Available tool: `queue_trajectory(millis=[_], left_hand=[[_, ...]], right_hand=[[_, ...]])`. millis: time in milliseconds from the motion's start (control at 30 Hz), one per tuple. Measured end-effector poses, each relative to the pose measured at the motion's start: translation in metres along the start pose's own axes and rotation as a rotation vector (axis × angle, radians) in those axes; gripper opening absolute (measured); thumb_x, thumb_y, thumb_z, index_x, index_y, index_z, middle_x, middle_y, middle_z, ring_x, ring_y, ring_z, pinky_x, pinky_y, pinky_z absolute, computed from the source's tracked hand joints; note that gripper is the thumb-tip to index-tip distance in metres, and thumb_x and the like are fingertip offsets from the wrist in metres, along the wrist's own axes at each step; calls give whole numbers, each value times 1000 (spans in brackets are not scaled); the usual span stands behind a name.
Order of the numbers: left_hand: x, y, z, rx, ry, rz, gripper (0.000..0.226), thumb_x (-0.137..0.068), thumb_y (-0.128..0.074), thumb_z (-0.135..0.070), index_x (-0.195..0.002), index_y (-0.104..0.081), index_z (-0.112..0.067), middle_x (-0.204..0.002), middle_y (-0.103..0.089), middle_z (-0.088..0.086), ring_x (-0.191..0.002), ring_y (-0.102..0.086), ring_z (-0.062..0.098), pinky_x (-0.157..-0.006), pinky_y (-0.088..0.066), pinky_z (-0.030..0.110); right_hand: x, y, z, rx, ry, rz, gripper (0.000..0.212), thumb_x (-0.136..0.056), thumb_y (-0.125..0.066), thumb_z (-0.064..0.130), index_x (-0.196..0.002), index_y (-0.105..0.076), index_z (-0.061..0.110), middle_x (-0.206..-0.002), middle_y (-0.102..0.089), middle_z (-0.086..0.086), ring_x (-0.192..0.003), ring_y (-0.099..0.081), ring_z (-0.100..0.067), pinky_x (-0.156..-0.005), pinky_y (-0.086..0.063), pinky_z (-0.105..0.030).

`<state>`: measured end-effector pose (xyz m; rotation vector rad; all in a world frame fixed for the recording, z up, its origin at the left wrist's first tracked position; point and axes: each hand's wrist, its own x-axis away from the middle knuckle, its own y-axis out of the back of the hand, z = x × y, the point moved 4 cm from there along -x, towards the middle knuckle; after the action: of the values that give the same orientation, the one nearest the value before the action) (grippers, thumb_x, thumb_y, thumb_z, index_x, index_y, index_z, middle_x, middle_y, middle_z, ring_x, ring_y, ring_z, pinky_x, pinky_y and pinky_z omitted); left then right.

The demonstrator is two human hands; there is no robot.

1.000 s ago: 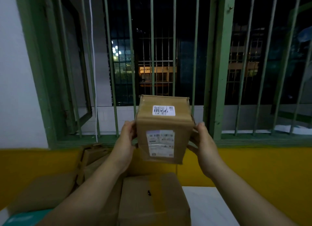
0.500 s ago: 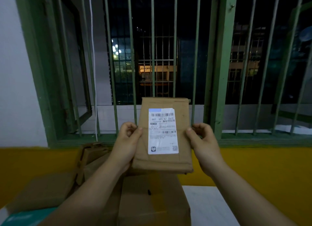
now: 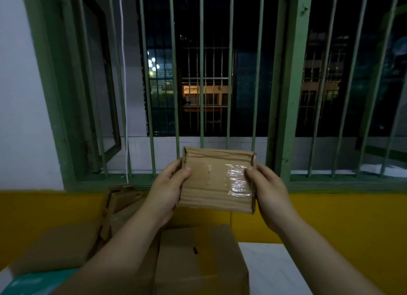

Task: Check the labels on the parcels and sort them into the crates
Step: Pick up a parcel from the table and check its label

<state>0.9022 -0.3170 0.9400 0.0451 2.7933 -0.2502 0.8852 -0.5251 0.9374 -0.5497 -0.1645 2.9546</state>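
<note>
head view: small cardboard parcel (image 3: 217, 181) held up at chest height before the barred window (image 3: 202, 74), left hand (image 3: 166, 191) clasping its left edge with the thumb curled over the front, right hand (image 3: 269, 192) pinching the right edge likewise, both closed firmly on it. plain face toward the camera, only ribbed board and a shiny strip of clear tape (image 3: 237, 181) showing, no label readable on this side. probably mid-check, hunting for the printed side; best done by rolling the parcel between the thumbs, keeping both edges supported so the soft, creased board does not buckle, and tilting away from the tape glare in this dim light. below, a larger cardboard box (image 3: 198, 257) just under the forearms, flatter brown parcels (image 3: 57, 248) stacked to the left, a teal corner (image 3: 33, 281) at lower left, possibly a crate, too little showing to be sure. open white tabletop (image 3: 271, 266) to the right, with free room for lowering; yellow wall band (image 3: 352, 217) and window sill close beyond, little room forward.
</note>
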Motion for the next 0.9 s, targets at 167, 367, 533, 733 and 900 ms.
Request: queue_trajectory(millis=[167,367,533,733,900], left_hand=[[-1,2,0,-3,-7,13,22,-96,-50,-19,-113,-63,-24,-101,-73,0,-92,-69,14,-76,-51,30],[1,4,2,157,47,-36,48,-101,-27,-44,-96,-61,-10,-86,-70,8,-89,-64,24,-82,-48,40],[-3,7,6,11,35,-151,15,-97,-51,-26,-98,-55,-12,-97,-65,10,-92,-64,24,-74,-50,36],[-2,7,8,-41,29,-151,19,-88,-61,0,-99,-53,-14,-107,-61,14,-100,-62,27,-81,-55,39],[-2,10,6,-8,-3,-224,20,-91,-54,3,-94,-50,-16,-98,-64,11,-85,-65,21,-67,-53,33]], right_hand=[[-2,1,-2,32,11,-6,24,-97,-53,19,-119,-63,19,-105,-72,-1,-99,-68,-18,-81,-53,-30],[-3,1,-5,-79,-93,-58,50,-102,-32,45,-105,-65,8,-89,-72,-8,-85,-68,-21,-73,-50,-33],[-3,6,-4,72,-10,-123,17,-95,-59,23,-97,-60,6,-92,-65,-8,-89,-61,-24,-74,-50,-35],[0,5,-2,82,16,-77,18,-97,-56,15,-102,-63,31,-106,-68,3,-98,-65,-13,-81,-56,-33],[3,4,1,166,36,-30,32,-92,-62,29,-123,-52,35,-129,-50,13,-115,-52,-9,-80,-49,-20]])
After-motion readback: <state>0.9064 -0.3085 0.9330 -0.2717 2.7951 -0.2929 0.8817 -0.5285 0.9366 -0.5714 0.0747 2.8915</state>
